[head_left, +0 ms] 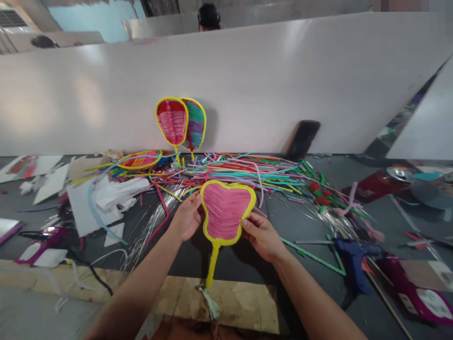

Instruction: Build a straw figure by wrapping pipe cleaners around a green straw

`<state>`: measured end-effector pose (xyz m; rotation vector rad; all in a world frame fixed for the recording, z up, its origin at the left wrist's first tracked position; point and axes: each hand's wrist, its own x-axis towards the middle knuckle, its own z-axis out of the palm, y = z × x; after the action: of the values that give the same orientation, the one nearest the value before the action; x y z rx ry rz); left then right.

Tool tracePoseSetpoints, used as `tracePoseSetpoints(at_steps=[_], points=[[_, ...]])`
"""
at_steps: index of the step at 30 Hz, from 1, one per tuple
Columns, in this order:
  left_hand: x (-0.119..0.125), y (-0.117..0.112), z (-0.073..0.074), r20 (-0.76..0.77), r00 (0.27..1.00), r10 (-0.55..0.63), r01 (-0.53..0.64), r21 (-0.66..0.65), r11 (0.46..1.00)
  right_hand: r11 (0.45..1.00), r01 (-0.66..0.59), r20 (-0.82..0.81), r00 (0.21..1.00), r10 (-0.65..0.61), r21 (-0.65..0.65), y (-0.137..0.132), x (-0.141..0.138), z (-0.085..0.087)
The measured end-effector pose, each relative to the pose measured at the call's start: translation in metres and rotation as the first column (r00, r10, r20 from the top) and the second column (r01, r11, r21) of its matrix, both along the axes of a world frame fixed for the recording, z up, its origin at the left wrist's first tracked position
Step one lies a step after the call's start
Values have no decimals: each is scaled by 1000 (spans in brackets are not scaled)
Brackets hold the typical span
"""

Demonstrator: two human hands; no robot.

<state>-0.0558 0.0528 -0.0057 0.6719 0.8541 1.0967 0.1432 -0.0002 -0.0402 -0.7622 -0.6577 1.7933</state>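
Note:
Between my two hands is a hand fan (226, 211) with a pink face, a yellow rim and a yellow handle. A pale tassel (211, 303) hangs below its handle. My left hand (188, 215) pinches the fan's left edge, and my right hand (261, 233) pinches its right edge. The fan is held above the dark table, its face turned toward me. Right behind it lies a heap of colourful pipe cleaners (233, 170). Two more fans stand against the white panel: a red and pink one (172, 123) in front of a teal and purple one (197, 123).
A phone (303, 140) leans on the white panel (247, 80). To the right are a red can (384, 183), a blue glue gun (356, 259) and a purple device (417, 290). Paper scraps (94, 203), thin wires (155, 226) and another fan (139, 159) lie at left.

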Motion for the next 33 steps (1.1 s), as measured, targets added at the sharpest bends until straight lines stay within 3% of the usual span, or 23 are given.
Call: tracePoseSetpoints(at_steps=[2, 6, 9, 12, 14, 18, 23, 27, 33], points=[[5, -11, -2, 61, 994, -92, 94, -39, 995, 999, 30, -17, 999, -30, 28, 0, -1, 0], [14, -31, -7, 25, 978, -205, 207, -121, 971, 996, -56, 23, 998, 54, 73, -1, 2, -1], [19, -36, -8, -8, 978, -207, 205, -123, 971, 989, -67, 68, 996, 58, 133, -4, 0, 0], [22, -35, -7, -41, 983, -181, 175, -118, 978, 982, 11, 115, 993, -33, 189, -4, -4, 1], [23, -34, -7, -48, 987, -155, 149, -109, 983, 984, 40, 111, 992, -60, 171, -3, -5, 1], [23, -33, -6, -14, 987, -158, 155, -130, 979, 994, -10, 6, 1000, 10, 110, 2, 2, 1], [26, -37, -5, 59, 972, -229, 236, -197, 952, 993, 107, -21, 994, -106, 48, 6, 15, 4], [30, -41, -5, 81, 974, -210, 223, -225, 948, 991, 131, -16, 991, -131, 19, 5, 12, 4], [31, -41, -8, 59, 980, -192, 200, -215, 956, 999, 27, 3, 1000, -27, 17, 0, 0, 0]])
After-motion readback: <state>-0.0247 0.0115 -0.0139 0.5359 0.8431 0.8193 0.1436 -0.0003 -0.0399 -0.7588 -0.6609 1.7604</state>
